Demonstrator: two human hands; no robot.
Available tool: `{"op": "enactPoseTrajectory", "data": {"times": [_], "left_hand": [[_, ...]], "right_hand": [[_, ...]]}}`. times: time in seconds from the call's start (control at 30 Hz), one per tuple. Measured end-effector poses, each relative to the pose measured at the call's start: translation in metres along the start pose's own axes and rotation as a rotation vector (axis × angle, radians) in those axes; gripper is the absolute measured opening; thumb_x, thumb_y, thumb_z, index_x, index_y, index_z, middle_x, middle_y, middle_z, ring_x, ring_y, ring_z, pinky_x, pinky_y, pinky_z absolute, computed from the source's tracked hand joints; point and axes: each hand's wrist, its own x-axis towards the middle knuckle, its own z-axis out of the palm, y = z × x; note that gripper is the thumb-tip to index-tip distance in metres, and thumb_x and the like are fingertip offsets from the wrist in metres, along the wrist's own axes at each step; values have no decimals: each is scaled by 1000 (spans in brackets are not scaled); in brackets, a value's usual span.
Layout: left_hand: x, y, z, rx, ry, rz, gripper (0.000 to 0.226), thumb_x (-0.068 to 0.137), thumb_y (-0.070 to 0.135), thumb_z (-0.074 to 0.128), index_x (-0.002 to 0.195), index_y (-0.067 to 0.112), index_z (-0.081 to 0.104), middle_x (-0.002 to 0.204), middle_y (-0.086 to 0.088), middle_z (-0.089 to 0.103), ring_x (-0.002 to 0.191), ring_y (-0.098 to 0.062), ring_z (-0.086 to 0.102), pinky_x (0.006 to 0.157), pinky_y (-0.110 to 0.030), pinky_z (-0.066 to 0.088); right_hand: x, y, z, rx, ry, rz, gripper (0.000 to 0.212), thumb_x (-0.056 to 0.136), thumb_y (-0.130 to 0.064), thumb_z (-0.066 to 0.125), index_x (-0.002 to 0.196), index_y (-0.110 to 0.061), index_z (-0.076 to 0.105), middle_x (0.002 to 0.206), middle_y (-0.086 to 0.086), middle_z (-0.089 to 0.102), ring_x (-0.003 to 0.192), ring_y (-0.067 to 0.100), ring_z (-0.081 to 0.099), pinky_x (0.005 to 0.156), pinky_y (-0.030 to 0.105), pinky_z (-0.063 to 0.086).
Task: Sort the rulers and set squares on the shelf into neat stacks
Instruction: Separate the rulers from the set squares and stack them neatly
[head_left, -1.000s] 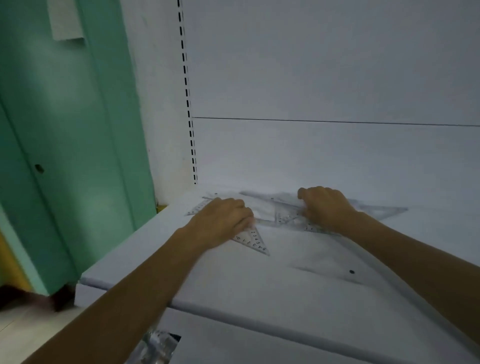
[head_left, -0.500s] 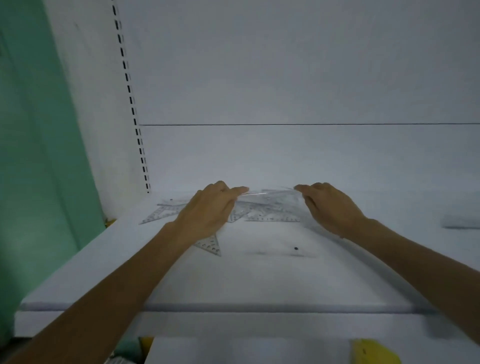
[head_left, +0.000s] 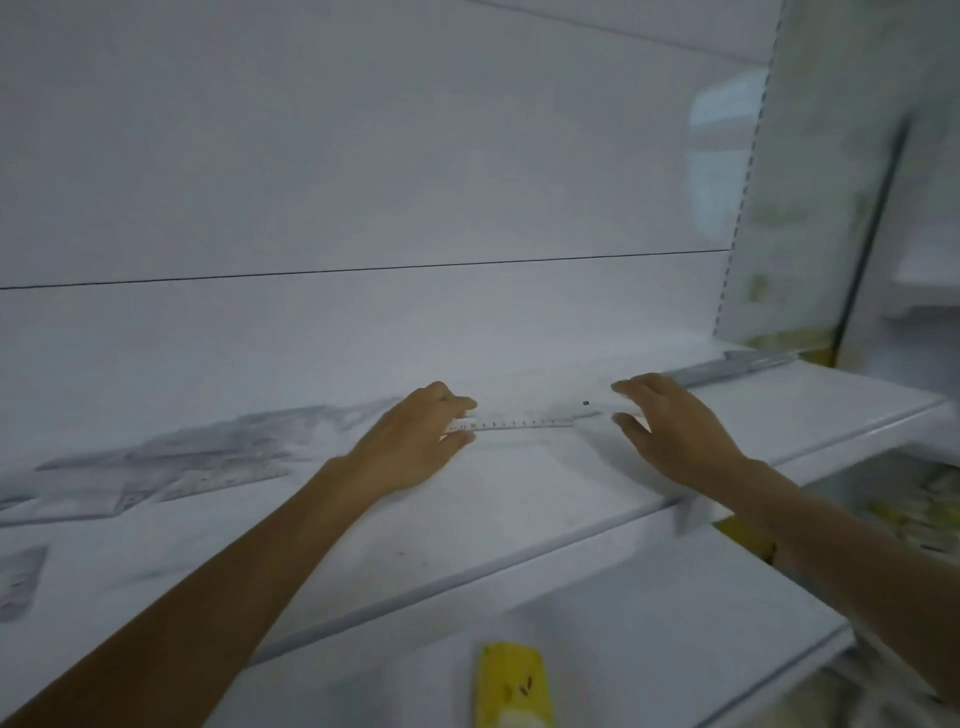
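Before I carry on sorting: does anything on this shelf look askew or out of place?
Yes. Left of the left hand, the clear rulers and set squares lie in a loose heap, overlapping at mixed angles, not stacked. One blurred piece sits apart from them, nearer the front of the shelf at the far left.

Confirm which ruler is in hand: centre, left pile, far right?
The centre clear ruler: left hand pinches its left end, right hand is at the other. The left pile and far-right ruler lie untouched.
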Motion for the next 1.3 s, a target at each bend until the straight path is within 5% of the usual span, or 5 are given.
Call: {"op": "enactPoseTrajectory", "data": {"times": [0.17,0.5,0.77,1.1,1.3], "left_hand": [[57,81,53,-122,-10,27,36,91,28,55,126,20,53,115,-1,52,103,-17,53,92,-32,43],[138,186,143,-175,-29,65,32,91,31,54,122,22,53,115,3,48,100,-13,49,85,-25,39],[202,205,162,-122,-49,44,28,92,29,53,118,18,55,103,2,45,99,-18,51,85,-28,40],[278,216,198,-83,-62,37,37,93,27,51,128,16,49,113,0,47,100,-13,49,86,-21,37],[296,212,195,-86,95,-49,36,89,21,58,125,15,53,114,-2,52,102,-14,53,84,-19,35]], "right_hand": [[-25,107,-40,-59,-52,143,39,95,-29,47,132,-16,48,137,4,47,126,21,42,102,33,35],[-59,261,-70,62,-72,326,36,90,-21,57,124,-9,56,128,12,53,108,24,54,92,31,42],[-26,316,-46,103,-60,356,36,91,-24,55,125,-13,54,132,8,50,115,23,50,99,33,40],[43,402,-21,59,-48,312,34,89,-23,57,122,-12,58,128,10,55,114,27,52,93,32,40],[99,438,6,116,-55,172,33,91,-17,54,123,-8,56,127,13,56,118,29,47,97,32,35]]}}
